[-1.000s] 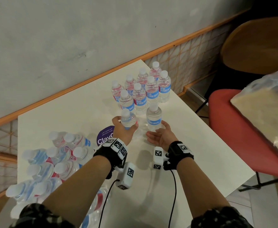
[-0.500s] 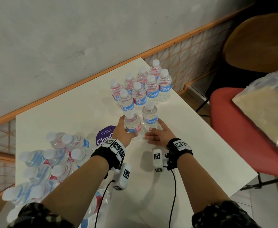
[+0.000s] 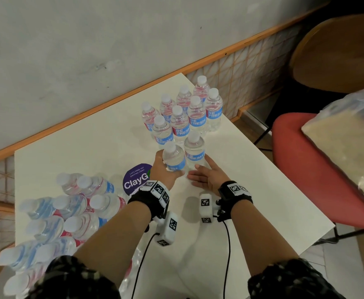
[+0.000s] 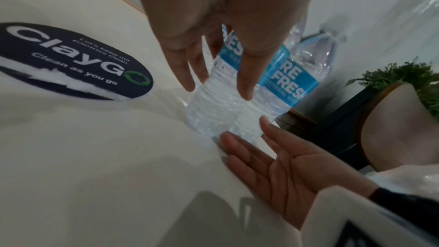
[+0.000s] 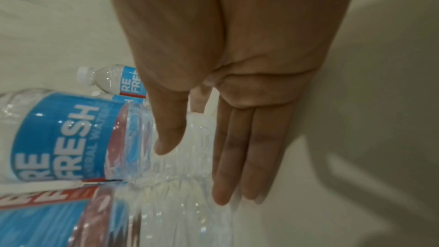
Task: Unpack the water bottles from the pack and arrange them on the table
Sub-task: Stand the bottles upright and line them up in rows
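Note:
My left hand (image 3: 166,169) grips a clear water bottle (image 3: 173,157) with a blue label, upright and low over the white table (image 3: 90,152). In the left wrist view its thumb and fingers (image 4: 244,82) curl round the bottle (image 4: 211,112). Right beside it stands another bottle (image 3: 195,151). My right hand (image 3: 207,176) lies open, fingers straight (image 5: 237,157), just in front of that bottle. Several more bottles (image 3: 185,117) stand in rows behind. The pack (image 3: 68,212), with several bottles lying in plastic wrap, is at the near left.
A round dark ClayGo sticker (image 3: 136,180) lies on the table between the pack and my left hand. The table's right edge is close to the standing bottles. Beyond it is a red chair (image 3: 306,169) with a plastic bag (image 3: 349,143). A wall runs behind.
My left hand has carried its bottle forward and right, up next to the standing bottle. My right hand stayed open near that bottle and shifted slightly forward.

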Tool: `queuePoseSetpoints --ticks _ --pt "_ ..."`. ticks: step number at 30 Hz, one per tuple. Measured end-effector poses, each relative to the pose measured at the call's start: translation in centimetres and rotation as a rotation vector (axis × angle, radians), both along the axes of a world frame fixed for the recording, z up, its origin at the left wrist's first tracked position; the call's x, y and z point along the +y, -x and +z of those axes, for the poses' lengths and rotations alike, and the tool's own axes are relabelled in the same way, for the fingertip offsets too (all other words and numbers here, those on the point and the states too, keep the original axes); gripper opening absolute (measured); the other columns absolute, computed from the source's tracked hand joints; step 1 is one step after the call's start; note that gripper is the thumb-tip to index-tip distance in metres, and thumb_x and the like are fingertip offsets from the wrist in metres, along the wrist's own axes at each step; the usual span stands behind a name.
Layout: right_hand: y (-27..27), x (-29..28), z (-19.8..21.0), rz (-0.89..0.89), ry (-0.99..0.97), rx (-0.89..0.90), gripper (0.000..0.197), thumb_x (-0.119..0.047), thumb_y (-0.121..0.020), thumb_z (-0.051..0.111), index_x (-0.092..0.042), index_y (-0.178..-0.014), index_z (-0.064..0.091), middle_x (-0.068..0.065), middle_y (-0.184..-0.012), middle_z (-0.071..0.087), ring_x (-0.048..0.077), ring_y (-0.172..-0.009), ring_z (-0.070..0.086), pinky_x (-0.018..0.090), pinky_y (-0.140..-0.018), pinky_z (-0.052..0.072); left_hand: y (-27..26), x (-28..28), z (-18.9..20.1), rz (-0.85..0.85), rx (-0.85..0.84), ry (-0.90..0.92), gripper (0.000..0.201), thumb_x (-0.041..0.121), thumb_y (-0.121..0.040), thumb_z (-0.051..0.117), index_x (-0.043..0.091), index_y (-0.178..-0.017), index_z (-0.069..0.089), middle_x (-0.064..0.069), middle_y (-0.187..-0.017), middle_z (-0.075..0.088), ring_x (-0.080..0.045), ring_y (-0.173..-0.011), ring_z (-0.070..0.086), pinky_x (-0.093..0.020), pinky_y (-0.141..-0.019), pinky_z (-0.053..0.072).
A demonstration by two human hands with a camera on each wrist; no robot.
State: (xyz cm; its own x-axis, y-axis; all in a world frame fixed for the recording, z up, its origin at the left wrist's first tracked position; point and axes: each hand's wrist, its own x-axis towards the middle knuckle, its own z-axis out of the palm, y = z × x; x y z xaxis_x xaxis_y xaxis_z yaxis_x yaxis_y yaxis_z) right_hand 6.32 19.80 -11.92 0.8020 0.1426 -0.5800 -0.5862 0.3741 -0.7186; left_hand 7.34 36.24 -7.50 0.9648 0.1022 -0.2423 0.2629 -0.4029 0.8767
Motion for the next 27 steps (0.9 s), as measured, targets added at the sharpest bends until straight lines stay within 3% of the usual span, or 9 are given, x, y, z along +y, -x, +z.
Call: queuePoseSetpoints --ticks 2,4,7,9,13,19,21,24,27 --pt "0.0 0.0 -0.1 -0.002 0.003 -0.002 0.065 -0.019 -0.09 0.063 -0.041 -0.141 0.029 0.02 -0.11 0.068 0.029 -0.099 0.069 0.04 -0.083 0.056 0.1 -0.3 -0.2 0.099 -0.029 -0.004 0.07 0.008 -0.065 0.084 0.014 -0.117 0.039 0.002 -0.103 0.054 -0.019 -0.096 0.057 -0.028 -0.081 0.044" --pt "0.0 0.2 -0.2 -0.012 0.018 -0.007 0.062 -0.021 -0.089 0.065 -0.04 -0.138 0.032 0.021 -0.106 0.069 0.03 -0.097 0.069 0.041 -0.082 0.057 0.2 -0.6 -0.3 0.153 -0.028 -0.022 0.075 0.01 -0.062 0.086 0.011 -0.118 0.035 0.0 -0.105 0.051 -0.021 -0.099 0.056 -0.03 -0.083 0.045" --pt "-0.1 0.4 -0.2 -0.042 0.054 -0.032 0.057 -0.021 -0.088 0.066 -0.034 -0.134 0.034 0.023 -0.106 0.068 0.032 -0.095 0.07 0.042 -0.081 0.057 0.0 -0.7 -0.8 0.073 0.027 -0.057 0.088 0.0 -0.065 0.081 0.01 -0.133 0.025 -0.008 -0.125 0.047 -0.024 -0.112 0.053 -0.027 -0.088 0.043" --pt "-0.2 0.5 -0.2 -0.047 0.063 -0.039 0.054 -0.021 -0.089 0.064 -0.034 -0.133 0.034 0.024 -0.107 0.067 0.033 -0.094 0.07 0.044 -0.083 0.057 0.0 -0.5 -0.9 0.022 0.067 -0.128 0.079 -0.001 -0.076 0.072 0.01 -0.138 0.024 -0.009 -0.13 0.05 -0.027 -0.117 0.053 -0.025 -0.086 0.041" --pt "-0.5 0.4 0.0 0.0 0.046 -0.027 0.049 -0.03 -0.095 0.054 -0.043 -0.137 0.032 0.023 -0.105 0.068 0.034 -0.093 0.07 0.045 -0.085 0.056 -0.5 -0.4 -0.8 -0.004 0.089 -0.156 0.062 0.008 -0.085 0.066 0.011 -0.137 0.033 -0.007 -0.132 0.054 -0.027 -0.121 0.054 -0.026 -0.093 0.04" --pt "-0.8 0.2 0.0 0.038 0.054 -0.009 0.055 -0.03 -0.096 0.053 -0.047 -0.141 0.026 0.022 -0.102 0.07 0.034 -0.092 0.07 0.045 -0.085 0.056 -1.3 -0.2 -0.2 0.033 0.112 -0.118 0.073 0.02 -0.08 0.073 0.012 -0.138 0.028 -0.008 -0.129 0.054 -0.03 -0.117 0.054 -0.03 -0.09 0.04" --pt "-0.9 0.3 0.0 0.026 0.059 -0.016 0.051 -0.029 -0.096 0.053 -0.049 -0.137 0.028 0.021 -0.102 0.07 0.033 -0.088 0.071 0.045 -0.084 0.057 -1.2 0.1 -0.3 0.038 0.105 -0.1 0.075 0.021 -0.078 0.075 0.013 -0.136 0.028 -0.007 -0.13 0.053 -0.03 -0.115 0.055 -0.034 -0.094 0.044" --pt "-1.1 0.8 -0.2 -0.07 0.113 -0.054 0.038 -0.026 -0.096 0.052 -0.037 -0.128 0.035 0.019 -0.094 0.068 0.032 -0.077 0.071 0.047 -0.082 0.057 -0.9 0.2 -0.5 0.022 0.076 -0.099 0.077 0.025 -0.076 0.077 0.017 -0.137 0.032 0.001 -0.124 0.053 -0.027 -0.114 0.057 -0.038 -0.097 0.047" --pt "-1.1 1.2 -0.6 -0.101 0.181 -0.113 0.03 -0.023 -0.097 0.05 -0.03 -0.124 0.04 0.016 -0.086 0.065 0.028 -0.069 0.069 0.045 -0.08 0.057 -0.6 0.2 -0.3 0.017 0.06 -0.11 0.067 0.027 -0.078 0.076 0.018 -0.134 0.04 0.001 -0.123 0.056 -0.023 -0.113 0.057 -0.029 -0.091 0.043"
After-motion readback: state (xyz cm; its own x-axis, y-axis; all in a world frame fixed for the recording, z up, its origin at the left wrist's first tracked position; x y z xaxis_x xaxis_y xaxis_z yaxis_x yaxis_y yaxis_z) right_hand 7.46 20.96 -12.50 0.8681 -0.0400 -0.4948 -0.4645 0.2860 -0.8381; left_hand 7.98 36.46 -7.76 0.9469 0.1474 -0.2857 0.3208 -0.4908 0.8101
